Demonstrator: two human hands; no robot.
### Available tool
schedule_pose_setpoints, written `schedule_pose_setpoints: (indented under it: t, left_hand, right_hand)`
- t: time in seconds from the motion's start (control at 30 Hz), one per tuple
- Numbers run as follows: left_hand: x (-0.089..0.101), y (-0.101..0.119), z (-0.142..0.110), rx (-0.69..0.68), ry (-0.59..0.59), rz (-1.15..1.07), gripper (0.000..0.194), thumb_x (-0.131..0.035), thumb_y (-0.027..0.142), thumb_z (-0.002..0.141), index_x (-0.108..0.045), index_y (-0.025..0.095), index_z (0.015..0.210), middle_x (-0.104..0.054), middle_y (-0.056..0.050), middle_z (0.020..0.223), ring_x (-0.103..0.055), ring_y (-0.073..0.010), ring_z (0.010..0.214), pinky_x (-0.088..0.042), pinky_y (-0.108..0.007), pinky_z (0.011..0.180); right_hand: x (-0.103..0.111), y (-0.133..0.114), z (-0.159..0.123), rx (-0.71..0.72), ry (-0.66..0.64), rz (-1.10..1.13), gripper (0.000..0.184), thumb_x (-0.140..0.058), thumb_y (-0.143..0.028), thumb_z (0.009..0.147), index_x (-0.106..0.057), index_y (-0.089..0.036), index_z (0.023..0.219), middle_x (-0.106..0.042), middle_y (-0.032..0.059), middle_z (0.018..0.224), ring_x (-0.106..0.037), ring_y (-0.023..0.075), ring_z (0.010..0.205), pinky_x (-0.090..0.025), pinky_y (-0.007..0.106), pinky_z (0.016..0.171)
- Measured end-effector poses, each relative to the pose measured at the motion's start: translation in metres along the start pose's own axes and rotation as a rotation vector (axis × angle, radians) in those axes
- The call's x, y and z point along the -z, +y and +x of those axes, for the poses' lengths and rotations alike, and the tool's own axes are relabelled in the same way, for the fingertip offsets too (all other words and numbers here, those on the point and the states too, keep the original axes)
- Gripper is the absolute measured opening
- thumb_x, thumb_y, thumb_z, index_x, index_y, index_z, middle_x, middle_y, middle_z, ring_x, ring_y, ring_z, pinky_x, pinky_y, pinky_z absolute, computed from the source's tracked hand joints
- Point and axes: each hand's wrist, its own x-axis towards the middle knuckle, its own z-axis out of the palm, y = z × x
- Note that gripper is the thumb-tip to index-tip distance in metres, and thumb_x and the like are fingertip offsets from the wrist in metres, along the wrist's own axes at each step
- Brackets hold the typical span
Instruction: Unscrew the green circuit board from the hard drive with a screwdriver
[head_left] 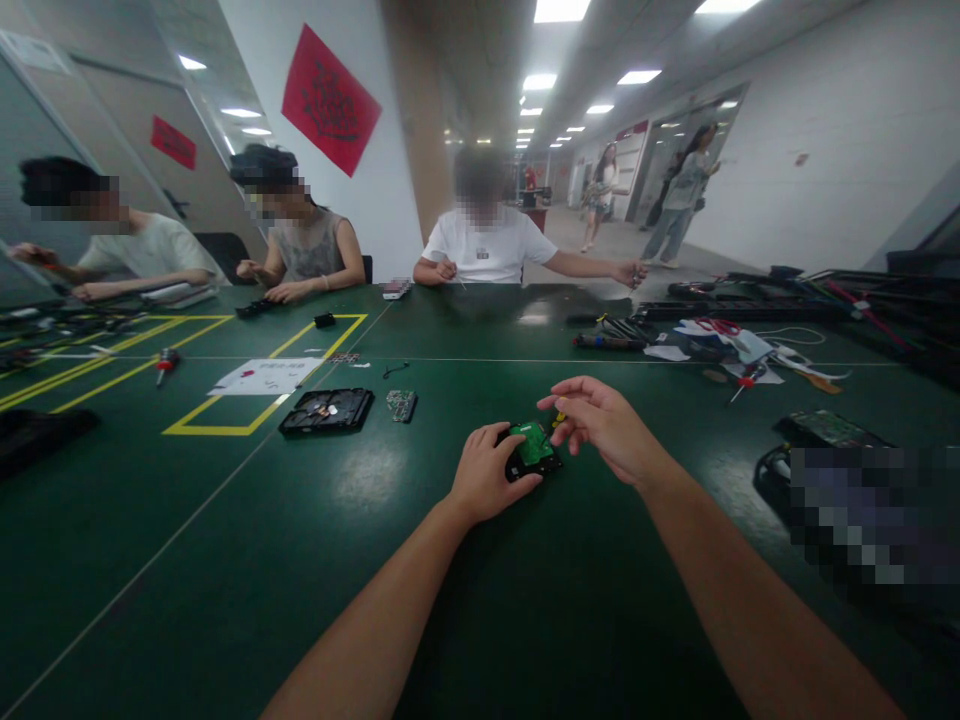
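A hard drive (534, 443) with a green circuit board facing up lies on the green table. My left hand (491, 470) is closed around its left side, the thumb along the near edge and fingers over the far edge and board. Just above the drive's right side, my right hand (600, 430) pinches a small yellow screwdriver (560, 413). Its lower end is close to the board; whether it touches a screw cannot be made out. To the left sit a black drive casing (327, 411) and a small loose circuit board (402, 405).
A paper sheet (266, 376) lies inside yellow tape, with a red screwdriver (166, 365) farther left. Tools and cables (727, 340) are heaped at the right, near a black device with a board (832, 430). Across the table sits a person in white (484, 240); two others sit left.
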Motion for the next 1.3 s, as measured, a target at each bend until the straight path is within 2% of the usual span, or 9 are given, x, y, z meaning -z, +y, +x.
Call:
schedule_pose_setpoints:
  t: [0.13,0.23,0.3,0.47,0.63,0.83,0.93,1.13,1.3]
  left_hand:
    - [0.0001,-0.0001,0.0002,0.003,-0.006,0.003,0.065,-0.079,0.058,0.082,-0.065,0.027,0.137,-0.055,-0.012,0.147,-0.051,-0.0366,0.135,-0.041,-0.055,0.114]
    - [-0.0006,-0.0008,0.0003,0.001,-0.009,0.002,0.066,-0.078,0.058,0.082,-0.064,0.027,0.138,-0.055,-0.012,0.147,-0.051,-0.0367,0.135,-0.042,-0.055,0.114]
    - [-0.0011,-0.0015,0.0002,0.001,-0.008,-0.002,0.066,-0.079,0.058,0.082,-0.064,0.027,0.138,-0.055,-0.012,0.147,-0.051,-0.0369,0.135,-0.042,-0.056,0.114]
    - [-0.002,-0.0027,-0.0001,-0.002,-0.01,-0.003,0.066,-0.079,0.059,0.081,-0.065,0.028,0.137,-0.054,-0.012,0.148,-0.051,-0.0373,0.135,-0.041,-0.056,0.114]
    - [-0.0023,-0.0028,-0.0001,-0.004,-0.005,0.003,0.066,-0.078,0.06,0.082,-0.064,0.028,0.138,-0.055,-0.012,0.146,-0.052,-0.0368,0.134,-0.042,-0.056,0.113]
    - [-0.0032,-0.0034,0.0,-0.008,0.0,0.009,0.066,-0.077,0.061,0.082,-0.065,0.027,0.138,-0.056,-0.013,0.146,-0.051,-0.0364,0.134,-0.042,-0.055,0.114]
    - [-0.0034,-0.0034,-0.0001,-0.008,-0.002,0.008,0.066,-0.078,0.061,0.082,-0.065,0.027,0.137,-0.056,-0.013,0.146,-0.052,-0.0367,0.134,-0.042,-0.055,0.114]
    - [-0.0026,-0.0018,0.0,-0.008,0.008,0.005,0.064,-0.077,0.06,0.083,-0.066,0.027,0.136,-0.056,-0.013,0.145,-0.052,-0.0362,0.133,-0.042,-0.055,0.113]
    - [-0.0029,-0.0013,0.0001,-0.007,0.009,0.005,0.064,-0.077,0.059,0.083,-0.065,0.027,0.137,-0.056,-0.013,0.145,-0.051,-0.0365,0.134,-0.042,-0.056,0.114]
  right_hand:
    - [-0.0006,0.0024,0.0013,0.038,0.029,-0.006,0.017,-0.072,-0.03,0.086,-0.062,-0.02,0.097,-0.074,0.0052,0.095,-0.064,0.0109,0.057,-0.044,0.023,0.046]
    - [0.0003,0.0028,0.0022,0.069,0.031,-0.039,0.019,-0.075,-0.031,0.086,-0.068,-0.019,0.099,-0.066,-0.0005,0.073,-0.059,0.0105,0.057,-0.044,0.022,0.05]
    - [0.001,0.0021,0.002,0.065,-0.003,-0.059,0.021,-0.074,-0.032,0.087,-0.071,-0.019,0.103,-0.064,-0.0012,0.069,-0.058,0.0107,0.058,-0.044,0.022,0.052]
    - [0.0008,0.0002,0.0004,0.012,-0.088,-0.09,0.027,-0.066,-0.035,0.092,-0.073,-0.019,0.113,-0.064,0.0008,0.072,-0.058,0.0121,0.059,-0.04,0.022,0.048]
    - [0.0018,0.0024,-0.0001,0.075,-0.018,-0.186,0.025,-0.073,-0.038,0.089,-0.07,-0.019,0.105,-0.063,-0.0012,0.071,-0.056,0.0108,0.058,-0.04,0.022,0.048]
    - [0.0023,0.0052,0.001,0.063,0.041,-0.203,0.031,-0.079,-0.041,0.083,-0.063,-0.019,0.099,-0.067,0.0,0.077,-0.056,0.0102,0.054,-0.04,0.023,0.045]
    - [0.0016,0.0043,0.0017,0.084,0.054,-0.157,0.028,-0.077,-0.038,0.085,-0.065,-0.019,0.102,-0.068,0.0016,0.083,-0.06,0.0117,0.057,-0.044,0.024,0.046]
    - [0.002,0.0032,0.003,0.054,0.029,-0.088,0.02,-0.066,-0.031,0.089,-0.073,-0.018,0.103,-0.066,0.0019,0.073,-0.061,0.0133,0.061,-0.047,0.025,0.055]
    - [0.0053,0.0057,0.0043,0.077,0.044,-0.156,0.027,-0.069,-0.042,0.091,-0.076,-0.019,0.102,-0.068,0.0028,0.078,-0.057,0.012,0.062,-0.044,0.025,0.055]
